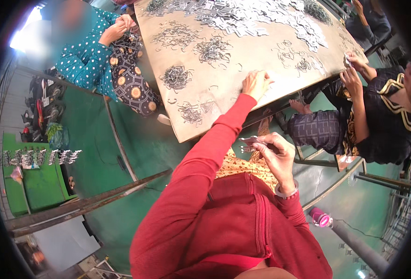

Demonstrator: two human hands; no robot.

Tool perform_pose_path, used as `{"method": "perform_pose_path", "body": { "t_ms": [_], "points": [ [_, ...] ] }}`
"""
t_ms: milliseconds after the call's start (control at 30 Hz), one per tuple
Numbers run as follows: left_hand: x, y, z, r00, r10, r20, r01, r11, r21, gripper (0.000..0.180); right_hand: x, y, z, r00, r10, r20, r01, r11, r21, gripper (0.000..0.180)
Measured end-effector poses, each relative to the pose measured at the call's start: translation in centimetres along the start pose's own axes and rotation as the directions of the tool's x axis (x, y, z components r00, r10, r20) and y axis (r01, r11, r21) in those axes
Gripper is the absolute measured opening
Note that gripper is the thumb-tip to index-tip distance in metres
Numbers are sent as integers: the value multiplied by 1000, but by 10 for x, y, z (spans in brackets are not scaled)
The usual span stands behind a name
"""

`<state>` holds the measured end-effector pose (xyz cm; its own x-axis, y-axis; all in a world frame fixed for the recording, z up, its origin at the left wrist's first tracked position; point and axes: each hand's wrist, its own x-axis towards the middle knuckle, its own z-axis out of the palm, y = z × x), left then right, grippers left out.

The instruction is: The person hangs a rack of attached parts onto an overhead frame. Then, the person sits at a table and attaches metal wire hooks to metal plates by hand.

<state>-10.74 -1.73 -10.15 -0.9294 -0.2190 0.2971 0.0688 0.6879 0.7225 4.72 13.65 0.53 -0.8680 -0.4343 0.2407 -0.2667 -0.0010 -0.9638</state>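
My left hand [256, 85] reaches out over the near right part of the table, its fingers bent and drawn together low at the surface. What they pinch, if anything, is too small to make out. In front of my body, my right hand [278, 153] grips a small flat metal part [249, 143] with short prongs between thumb and fingers, off the table. Beyond and left of my left hand lie heaps of thin curved metal pieces [213, 49], with another dark heap [176, 77] closer to the left edge. A few loose pieces are scattered between.
The tan table [187, 132] has a large spread of flat silvery plates [242, 18] at its far side. One person [86, 69] sits at the left edge, another [377, 107] at the right, and a third [375, 28] farther back. Metal bars [89, 200] run behind me.
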Motion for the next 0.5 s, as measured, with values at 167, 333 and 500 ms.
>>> {"method": "perform_pose_path", "body": {
  "t_ms": [167,333,500],
  "points": [
    [3,-24,-70,936,-352,24,350,935,59,25,17,8,2,998,62,1,-62,997,55,7],
    [33,-98,-91,979,-92,-181,126,974,188,12,28,29,0,991,131,-7,-130,986,104,6],
    [77,-122,-90,908,416,48,-390,798,461,10,40,33,-4,997,22,71,-25,998,51,10]
  ]
}}
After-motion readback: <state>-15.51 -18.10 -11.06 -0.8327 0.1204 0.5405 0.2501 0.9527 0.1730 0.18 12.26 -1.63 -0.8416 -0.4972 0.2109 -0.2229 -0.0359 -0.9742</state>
